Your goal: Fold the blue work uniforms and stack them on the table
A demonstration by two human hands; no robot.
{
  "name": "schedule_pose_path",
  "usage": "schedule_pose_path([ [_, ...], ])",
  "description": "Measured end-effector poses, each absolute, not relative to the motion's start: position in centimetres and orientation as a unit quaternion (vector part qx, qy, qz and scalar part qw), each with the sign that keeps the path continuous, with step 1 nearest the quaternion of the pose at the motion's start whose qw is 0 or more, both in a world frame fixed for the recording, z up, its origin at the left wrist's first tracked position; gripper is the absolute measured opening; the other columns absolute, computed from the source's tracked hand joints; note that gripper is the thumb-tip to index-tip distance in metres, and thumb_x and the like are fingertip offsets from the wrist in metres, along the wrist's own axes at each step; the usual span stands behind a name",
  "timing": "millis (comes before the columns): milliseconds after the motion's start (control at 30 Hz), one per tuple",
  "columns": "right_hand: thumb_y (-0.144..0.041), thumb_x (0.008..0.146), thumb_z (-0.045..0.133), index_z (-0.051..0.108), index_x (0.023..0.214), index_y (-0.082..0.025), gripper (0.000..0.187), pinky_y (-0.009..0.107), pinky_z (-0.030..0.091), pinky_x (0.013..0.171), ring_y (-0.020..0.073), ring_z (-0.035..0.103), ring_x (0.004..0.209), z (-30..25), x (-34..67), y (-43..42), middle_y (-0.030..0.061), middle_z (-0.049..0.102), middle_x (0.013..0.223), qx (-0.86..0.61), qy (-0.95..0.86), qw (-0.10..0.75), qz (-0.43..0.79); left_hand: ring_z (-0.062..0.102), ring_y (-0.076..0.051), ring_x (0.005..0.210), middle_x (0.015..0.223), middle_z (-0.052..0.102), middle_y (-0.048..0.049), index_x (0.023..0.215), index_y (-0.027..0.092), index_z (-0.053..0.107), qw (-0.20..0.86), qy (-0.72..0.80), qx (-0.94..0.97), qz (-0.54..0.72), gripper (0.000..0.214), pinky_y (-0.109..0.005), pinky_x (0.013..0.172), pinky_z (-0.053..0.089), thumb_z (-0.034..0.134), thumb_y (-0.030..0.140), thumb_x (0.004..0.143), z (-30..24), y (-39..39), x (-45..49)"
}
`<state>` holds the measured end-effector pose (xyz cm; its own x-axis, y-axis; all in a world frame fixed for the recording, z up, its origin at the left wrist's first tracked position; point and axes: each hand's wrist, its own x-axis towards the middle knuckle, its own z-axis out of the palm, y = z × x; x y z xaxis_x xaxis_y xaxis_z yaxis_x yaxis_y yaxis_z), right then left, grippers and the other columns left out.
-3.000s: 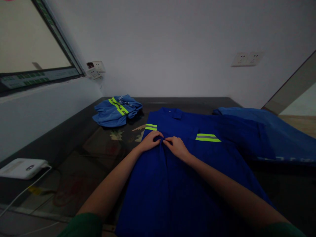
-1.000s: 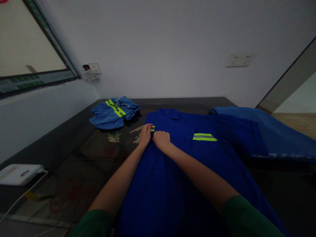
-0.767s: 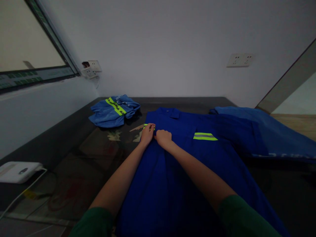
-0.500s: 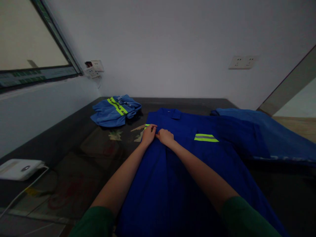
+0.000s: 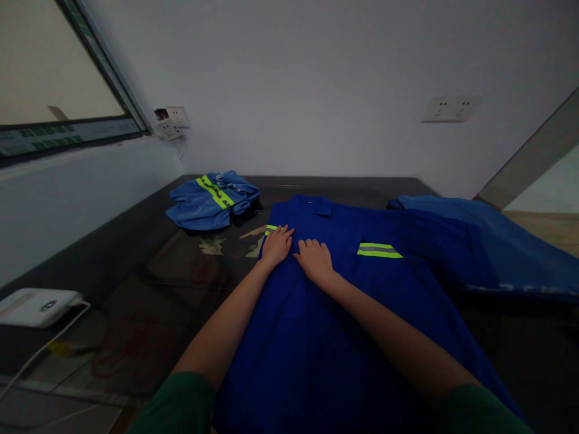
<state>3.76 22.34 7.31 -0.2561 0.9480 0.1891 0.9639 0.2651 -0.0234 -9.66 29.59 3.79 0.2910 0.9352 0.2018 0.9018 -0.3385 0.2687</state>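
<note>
A dark blue work jacket [image 5: 289,325] lies spread on the table, its collar toward the wall. Its right side carries a yellow-green reflective strip [image 5: 379,250]; part of another strip shows beside my left hand. My left hand [image 5: 277,245] rests on the jacket's left chest with its fingers spread out. Just to the right, my right hand [image 5: 315,260] lies on the jacket front, its fingers extended and slightly bent. Neither hand grips the fabric. The jacket's sleeve at right reaches over a lighter blue cloth.
A crumpled blue garment with a reflective band [image 5: 212,201] lies at the table's back left. At left is a white device [image 5: 38,307] with a cable. Lighter blue cloth [image 5: 520,247] lies at right. Sockets [image 5: 450,109] are on the wall behind.
Both hands have opened out from a pinch on the jacket front and now lie on it. My right hand has shifted slightly right, away from my left.
</note>
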Motion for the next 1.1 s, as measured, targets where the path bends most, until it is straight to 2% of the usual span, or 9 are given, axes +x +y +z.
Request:
schedule_pose_path([
  [200, -0.034, 0.089, 0.057, 0.056, 0.114, -0.011, 0.034, 0.042, 0.043, 0.086, 0.0299, 0.054, 0.108, 8.0, 5.1, 21.7, 0.0189, 0.060, 0.117, -0.609, -0.784, 0.113, -0.047, 0.030, -0.027, 0.139, 0.149, 0.039, -0.0069, 0.141, 0.023, 0.043, 0.015, 0.578, 0.805, 0.134, 0.047, -0.048, 0.114, 0.022, 0.030, 0.031, 0.096, 3.8, 29.2, -9.4],
  [300, -0.027, 0.091, 0.055, 0.057, 0.117, -0.013, 0.030, 0.041, 0.044, 0.089, 0.0278, 0.054, 0.109, 8.5, 5.4, 20.6, 0.0172, 0.059, 0.120, -0.559, -0.817, 0.136, -0.039, 0.027, -0.028, 0.141, 0.151, 0.036, -0.0065, 0.142, 0.024, 0.041, 0.015, 0.587, 0.798, 0.133, 0.049, -0.050, 0.114, 0.019, 0.031, 0.033, 0.096, 3.9, 29.0, -9.1],
  [367, -0.027, 0.093, 0.050, 0.056, 0.123, -0.013, 0.033, 0.041, 0.042, 0.097, 0.0256, 0.054, 0.114, 8.2, 5.6, 19.4, 0.0160, 0.059, 0.124, -0.507, -0.848, 0.149, -0.026, 0.026, -0.028, 0.141, 0.151, 0.035, -0.0047, 0.143, 0.027, 0.040, 0.017, 0.596, 0.793, 0.128, 0.049, -0.050, 0.115, 0.017, 0.032, 0.033, 0.095, 3.8, 29.0, -8.9],
  [467, -0.035, 0.096, 0.044, 0.052, 0.132, -0.011, 0.044, 0.045, 0.033, 0.109, 0.0263, 0.045, 0.129, 6.9, 6.2, 17.5, 0.0167, 0.052, 0.137, -0.460, -0.879, 0.128, -0.002, 0.025, -0.026, 0.142, 0.152, 0.034, -0.0037, 0.144, 0.027, 0.038, 0.018, 0.607, 0.786, 0.116, 0.050, -0.048, 0.115, 0.017, 0.031, 0.034, 0.095, 3.7, 29.1, -8.8],
  [533, -0.039, 0.096, 0.041, 0.046, 0.137, -0.010, 0.051, 0.050, 0.030, 0.110, 0.0275, 0.036, 0.136, 6.0, 6.8, 16.7, 0.0168, 0.044, 0.144, -0.450, -0.887, 0.106, 0.013, 0.024, -0.027, 0.142, 0.153, 0.032, -0.0046, 0.145, 0.027, 0.037, 0.024, 0.609, 0.785, 0.113, 0.050, -0.048, 0.115, 0.017, 0.030, 0.036, 0.095, 3.6, 29.4, -8.8],
  [633, -0.043, 0.096, 0.040, 0.040, 0.142, -0.011, 0.057, 0.051, 0.029, 0.111, 0.0268, 0.032, 0.138, 5.4, 7.8, 16.3, 0.0154, 0.035, 0.149, -0.438, -0.894, 0.094, 0.033, 0.021, -0.028, 0.143, 0.154, 0.029, -0.0055, 0.146, 0.027, 0.033, 0.048, 0.621, 0.775, 0.105, 0.054, -0.050, 0.115, 0.017, 0.029, 0.043, 0.095, 3.6, 30.3, -8.9],
  [900, -0.046, 0.095, 0.040, 0.038, 0.143, -0.010, 0.060, 0.050, 0.027, 0.113, 0.0250, 0.029, 0.140, 5.3, 7.9, 16.1, 0.0145, 0.034, 0.149, -0.441, -0.890, 0.111, 0.035, 0.017, -0.032, 0.143, 0.156, 0.024, -0.0060, 0.146, 0.031, 0.033, 0.080, 0.677, 0.726, 0.096, 0.067, -0.055, 0.114, 0.010, 0.034, 0.062, 0.087, 4.1, 36.0, -7.3],
  [1100, -0.048, 0.095, 0.039, 0.036, 0.144, -0.010, 0.062, 0.052, 0.027, 0.114, 0.0256, 0.027, 0.140, 5.1, 7.8, 16.2, 0.0129, 0.031, 0.151, -0.449, -0.886, 0.103, 0.055, 0.014, -0.036, 0.143, 0.156, 0.021, -0.0100, 0.147, 0.028, 0.031, 0.066, 0.707, 0.696, 0.106, 0.078, -0.056, 0.114, 0.010, 0.031, 0.071, 0.082, 3.9, 40.7, -6.4],
])
